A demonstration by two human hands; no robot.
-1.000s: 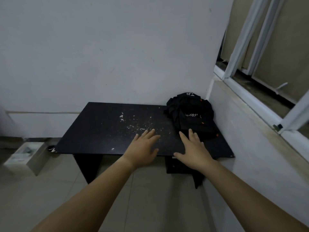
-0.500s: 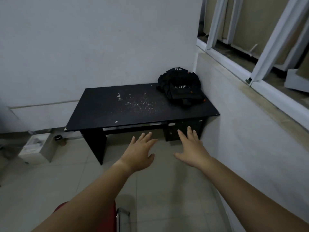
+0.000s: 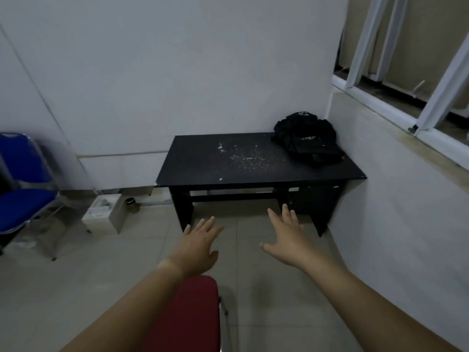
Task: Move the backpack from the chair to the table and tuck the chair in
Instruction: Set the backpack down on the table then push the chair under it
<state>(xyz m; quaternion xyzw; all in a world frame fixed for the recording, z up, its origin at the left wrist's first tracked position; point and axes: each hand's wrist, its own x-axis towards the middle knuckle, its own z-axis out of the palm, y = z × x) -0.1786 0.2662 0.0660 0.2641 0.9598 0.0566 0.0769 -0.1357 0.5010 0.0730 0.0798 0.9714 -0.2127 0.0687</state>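
A black backpack [image 3: 308, 142] lies slumped on the far right corner of the black table [image 3: 203, 168], against the wall corner. White specks are scattered over the tabletop's middle. A red-cushioned chair [image 3: 193, 311] stands on the floor below me, well short of the table, partly hidden by my left forearm. My left hand [image 3: 196, 246] hovers just past the red cushion, fingers spread, holding nothing. My right hand [image 3: 286, 238] reaches out over the floor tiles in front of the table, also spread and empty.
A blue chair [image 3: 20, 191] with a metal frame stands at the left wall. A white box [image 3: 105, 213] and a small dark jar [image 3: 132, 203] sit on the floor left of the table. A window ledge [image 3: 396, 123] runs along the right wall.
My view has pulled back from the table, so the table and backpack look farther off. The red chair and the blue chair have come into view. Both hands stay spread and empty.
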